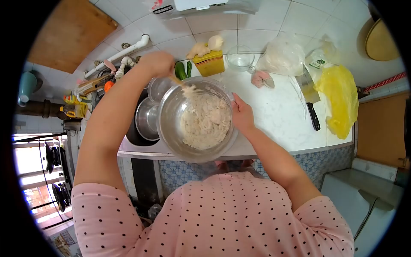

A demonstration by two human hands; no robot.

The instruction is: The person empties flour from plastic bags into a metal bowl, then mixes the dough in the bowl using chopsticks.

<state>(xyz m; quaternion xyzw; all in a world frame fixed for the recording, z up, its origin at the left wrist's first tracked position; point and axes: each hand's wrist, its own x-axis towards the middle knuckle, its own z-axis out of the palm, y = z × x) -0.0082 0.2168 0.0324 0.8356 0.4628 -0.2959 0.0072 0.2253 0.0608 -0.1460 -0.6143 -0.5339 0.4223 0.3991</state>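
Note:
A large metal bowl (pixel 171 136) stands at the counter's front edge, partly over the sink, with a pale, lumpy, sticky dough (pixel 205 122) inside. My left hand (pixel 157 64), above the bowl's far left rim, is closed round a wooden stick (pixel 176 80) whose lower end is coated in dough. At the bowl's right side my right hand (pixel 243 112) grips the rim, with the thumb near the top edge. Smaller metal bowls (pixel 147 121) sit in the sink to the left, partly hidden by the large one.
Behind the bowl are green peppers (pixel 180 70), a yellow box (pixel 209 64) with ginger on top and a glass bowl (pixel 240 60). On the counter (pixel 280 124) to the right lie pinkish scraps (pixel 262 79), a cleaver (pixel 309 92) and a yellow bag (pixel 340 98).

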